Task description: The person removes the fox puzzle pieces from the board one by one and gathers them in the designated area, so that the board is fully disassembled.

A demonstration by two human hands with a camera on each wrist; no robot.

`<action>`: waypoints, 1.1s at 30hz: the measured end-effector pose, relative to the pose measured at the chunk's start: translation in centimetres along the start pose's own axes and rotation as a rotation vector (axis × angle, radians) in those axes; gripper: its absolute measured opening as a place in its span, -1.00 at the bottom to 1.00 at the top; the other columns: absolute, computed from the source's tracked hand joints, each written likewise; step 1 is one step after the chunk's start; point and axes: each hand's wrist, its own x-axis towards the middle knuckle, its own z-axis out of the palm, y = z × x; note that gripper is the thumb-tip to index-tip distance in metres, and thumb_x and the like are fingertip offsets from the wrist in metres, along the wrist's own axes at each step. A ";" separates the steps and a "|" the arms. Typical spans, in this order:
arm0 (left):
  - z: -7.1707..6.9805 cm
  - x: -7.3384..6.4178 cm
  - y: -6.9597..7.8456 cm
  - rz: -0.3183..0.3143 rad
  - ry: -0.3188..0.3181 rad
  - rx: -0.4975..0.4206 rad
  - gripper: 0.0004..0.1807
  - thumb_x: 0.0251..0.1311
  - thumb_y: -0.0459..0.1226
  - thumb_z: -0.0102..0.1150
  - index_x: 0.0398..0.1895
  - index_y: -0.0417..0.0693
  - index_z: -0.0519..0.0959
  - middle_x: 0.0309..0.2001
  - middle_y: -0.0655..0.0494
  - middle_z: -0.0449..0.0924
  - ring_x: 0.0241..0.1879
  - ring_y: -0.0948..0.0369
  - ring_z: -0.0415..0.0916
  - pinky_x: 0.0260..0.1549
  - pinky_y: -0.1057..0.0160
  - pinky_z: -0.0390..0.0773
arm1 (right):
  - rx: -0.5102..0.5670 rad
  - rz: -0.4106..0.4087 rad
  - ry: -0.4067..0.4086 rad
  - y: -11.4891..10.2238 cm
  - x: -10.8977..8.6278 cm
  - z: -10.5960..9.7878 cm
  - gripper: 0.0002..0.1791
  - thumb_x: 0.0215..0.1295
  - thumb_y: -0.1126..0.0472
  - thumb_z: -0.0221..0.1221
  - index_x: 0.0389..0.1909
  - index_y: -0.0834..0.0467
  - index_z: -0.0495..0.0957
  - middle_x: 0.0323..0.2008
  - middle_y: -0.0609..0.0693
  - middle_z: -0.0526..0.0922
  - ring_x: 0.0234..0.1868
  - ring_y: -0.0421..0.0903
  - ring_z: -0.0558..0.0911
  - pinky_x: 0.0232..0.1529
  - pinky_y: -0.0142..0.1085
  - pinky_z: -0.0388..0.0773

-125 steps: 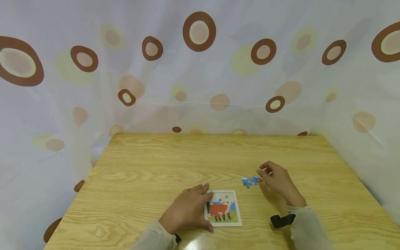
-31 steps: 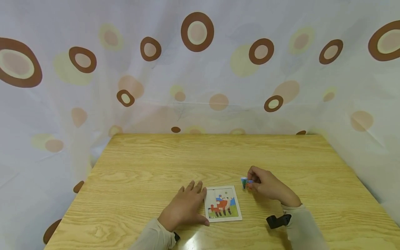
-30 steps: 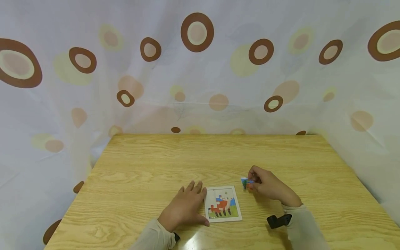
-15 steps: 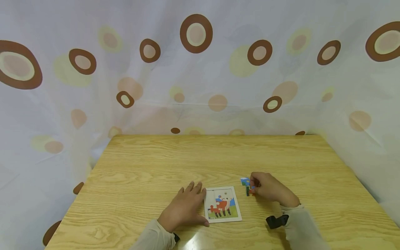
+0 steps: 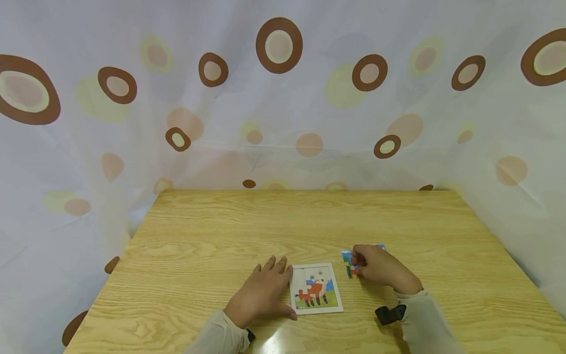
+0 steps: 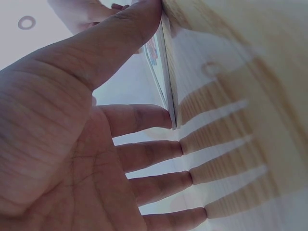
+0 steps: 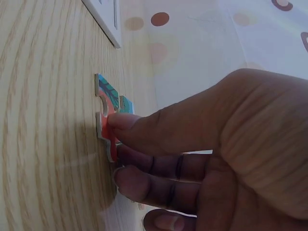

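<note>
A square puzzle tray [image 5: 338, 300] with a white border lies before me, partly filled with a red animal picture; its upper left shows bare. My left hand [image 5: 261, 295] rests on the table with spread, straight fingers, index fingertip and thumb at the tray's left edge. Right of the tray, my right hand [image 5: 384, 268] pinches a red and green puzzle piece [image 5: 350, 272], its thumb [image 7: 127, 121] on the printed face and its other fingers curled. In the right wrist view this puzzle piece [image 7: 107, 129] lies at the wooden surface.
Close by my right hand are loose blue puzzle pieces [image 5: 346, 255], partly covered by the fingers. Another blue bit [image 5: 381, 246] shows behind the hand. The wooden table [image 5: 221, 221] ends at a dotted curtain [image 5: 283, 123] at the back and sides.
Since the oldest frame, a red piece has left the tray's left side. My right hand has brought a red and green piece down beside the blue ones, moving slightly nearer to me.
</note>
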 end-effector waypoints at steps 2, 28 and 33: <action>0.0 0.0 0.0 -0.001 -0.001 -0.003 0.17 -0.09 0.29 0.53 0.52 -0.17 0.35 0.55 -0.19 0.20 0.52 -0.21 0.14 0.34 -0.30 0.31 | -0.006 0.006 -0.002 -0.1 0.0 0.0 -0.78 0.27 0.47 0.32 -0.38 0.18 0.46 -0.50 -0.11 0.41 -0.50 -0.21 0.36 -0.45 -0.35 0.33; 0.4 0.1 -0.2 -0.005 -0.006 0.013 0.16 -0.06 0.31 0.50 0.53 -0.15 0.35 0.55 -0.17 0.21 0.53 -0.19 0.13 0.34 -0.29 0.32 | 0.118 -0.124 -0.022 -3.9 1.3 1.4 -0.87 0.47 0.35 0.21 -0.07 0.31 0.56 -0.46 -0.10 0.53 -0.52 -0.28 0.42 -0.49 -0.35 0.44; 0.4 0.3 -0.3 -0.005 -0.002 0.028 0.17 -0.08 0.32 0.50 0.52 -0.15 0.36 0.55 -0.17 0.22 0.52 -0.20 0.16 0.32 -0.29 0.34 | 0.110 -0.165 -0.016 -4.5 1.7 2.1 -0.80 0.45 0.35 0.24 0.00 0.36 0.59 -0.39 -0.12 0.56 -0.43 -0.26 0.48 -0.41 -0.34 0.52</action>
